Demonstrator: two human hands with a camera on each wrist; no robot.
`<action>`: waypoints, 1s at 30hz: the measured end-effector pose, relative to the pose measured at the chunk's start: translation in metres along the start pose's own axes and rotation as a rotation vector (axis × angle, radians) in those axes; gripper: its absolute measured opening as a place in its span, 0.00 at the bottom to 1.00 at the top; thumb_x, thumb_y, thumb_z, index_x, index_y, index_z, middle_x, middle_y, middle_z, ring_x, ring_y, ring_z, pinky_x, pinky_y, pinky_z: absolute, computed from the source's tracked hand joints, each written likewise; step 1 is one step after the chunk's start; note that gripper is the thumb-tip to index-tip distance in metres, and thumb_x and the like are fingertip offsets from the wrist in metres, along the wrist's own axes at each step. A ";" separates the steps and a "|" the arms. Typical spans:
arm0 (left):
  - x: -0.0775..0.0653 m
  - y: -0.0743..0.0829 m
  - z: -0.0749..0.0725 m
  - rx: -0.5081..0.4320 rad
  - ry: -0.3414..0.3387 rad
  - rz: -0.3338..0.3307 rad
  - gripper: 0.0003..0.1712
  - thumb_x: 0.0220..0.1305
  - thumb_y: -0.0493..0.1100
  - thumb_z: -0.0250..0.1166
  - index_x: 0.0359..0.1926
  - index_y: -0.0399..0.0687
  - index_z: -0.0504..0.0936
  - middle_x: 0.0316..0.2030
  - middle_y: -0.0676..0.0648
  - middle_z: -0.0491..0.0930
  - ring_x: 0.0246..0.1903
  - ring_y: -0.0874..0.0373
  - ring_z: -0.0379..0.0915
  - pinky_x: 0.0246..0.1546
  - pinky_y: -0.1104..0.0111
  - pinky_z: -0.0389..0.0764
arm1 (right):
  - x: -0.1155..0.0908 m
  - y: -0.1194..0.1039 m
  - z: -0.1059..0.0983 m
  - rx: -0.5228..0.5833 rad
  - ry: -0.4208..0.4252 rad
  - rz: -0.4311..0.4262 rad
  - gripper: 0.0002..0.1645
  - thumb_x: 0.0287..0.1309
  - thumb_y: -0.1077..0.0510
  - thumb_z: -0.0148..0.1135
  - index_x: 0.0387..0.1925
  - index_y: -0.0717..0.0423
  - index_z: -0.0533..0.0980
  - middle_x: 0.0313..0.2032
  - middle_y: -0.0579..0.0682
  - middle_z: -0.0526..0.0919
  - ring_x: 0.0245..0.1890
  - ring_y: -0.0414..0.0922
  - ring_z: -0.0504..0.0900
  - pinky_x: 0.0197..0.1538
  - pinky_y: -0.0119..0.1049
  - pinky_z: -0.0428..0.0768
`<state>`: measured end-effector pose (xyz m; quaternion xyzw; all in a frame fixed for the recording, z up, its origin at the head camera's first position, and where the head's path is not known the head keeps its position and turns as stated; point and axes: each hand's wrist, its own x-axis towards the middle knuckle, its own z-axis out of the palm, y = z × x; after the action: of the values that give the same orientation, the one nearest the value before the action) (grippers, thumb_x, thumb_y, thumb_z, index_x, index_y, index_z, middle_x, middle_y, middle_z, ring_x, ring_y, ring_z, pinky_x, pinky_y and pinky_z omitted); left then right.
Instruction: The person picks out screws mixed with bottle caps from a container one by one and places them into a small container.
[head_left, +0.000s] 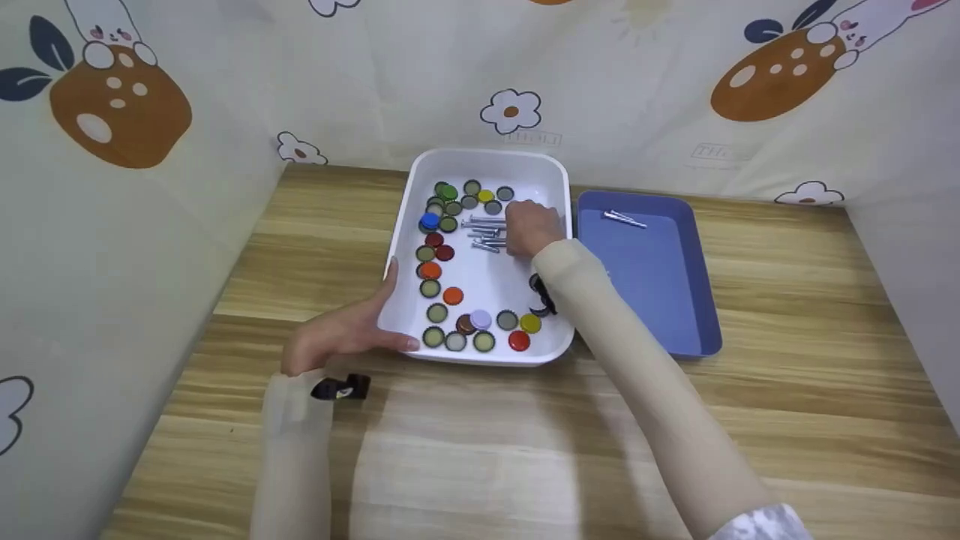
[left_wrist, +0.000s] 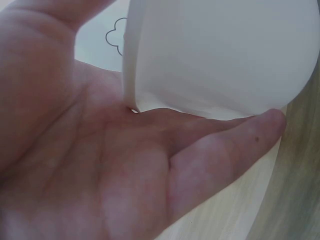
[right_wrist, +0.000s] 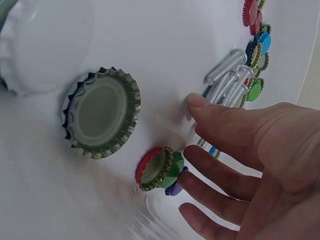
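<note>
In the head view, a white tub (head_left: 480, 358) holds bottle caps (head_left: 452, 295) in several colours and a cluster of silver bolts (head_left: 486, 234). My right hand (head_left: 534, 227) is inside the tub at the bolts' right ends. The right wrist view shows its thumb and fingers loosely bent and apart, with the bolts (right_wrist: 226, 80) beside and behind the thumb; whether the thumb touches them I cannot tell. My left hand (head_left: 349, 326) spreads around the tub's near left corner. In the left wrist view its fairly straight fingers (left_wrist: 220, 157) lie against the tub's outer wall (left_wrist: 220, 55).
A blue-purple tray (head_left: 637, 285) stands close to the right of the tub, with silver bolts (head_left: 624, 219) near its far end. Both sit on a wood-grain table (head_left: 810, 360). A printed cloth (head_left: 420, 82) hangs behind and along the sides.
</note>
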<state>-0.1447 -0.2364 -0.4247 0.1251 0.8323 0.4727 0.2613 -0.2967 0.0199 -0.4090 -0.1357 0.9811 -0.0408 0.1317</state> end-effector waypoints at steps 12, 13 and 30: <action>0.000 -0.001 0.000 0.013 0.000 -0.014 0.76 0.57 0.49 0.75 0.76 0.60 0.16 0.81 0.43 0.30 0.78 0.43 0.42 0.79 0.50 0.40 | 0.000 0.000 0.003 -0.003 0.026 0.003 0.22 0.58 0.62 0.64 0.54 0.63 0.77 0.51 0.60 0.84 0.50 0.55 0.82 0.60 0.52 0.78; 0.000 -0.001 0.000 0.010 -0.002 -0.009 0.76 0.57 0.49 0.75 0.76 0.60 0.16 0.81 0.42 0.29 0.78 0.43 0.42 0.79 0.49 0.40 | 0.000 0.000 0.003 0.000 0.031 0.002 0.21 0.59 0.62 0.63 0.55 0.63 0.77 0.51 0.60 0.84 0.50 0.55 0.82 0.60 0.52 0.79; 0.001 -0.001 -0.001 0.019 -0.001 0.002 0.76 0.58 0.47 0.75 0.76 0.60 0.15 0.81 0.43 0.26 0.78 0.44 0.41 0.79 0.50 0.40 | 0.001 -0.004 -0.007 0.016 0.061 0.005 0.16 0.63 0.67 0.55 0.51 0.66 0.80 0.53 0.65 0.83 0.56 0.60 0.79 0.61 0.53 0.78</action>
<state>-0.1457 -0.2371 -0.4255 0.1288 0.8365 0.4650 0.2598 -0.2989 0.0164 -0.4020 -0.1310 0.9846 -0.0526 0.1026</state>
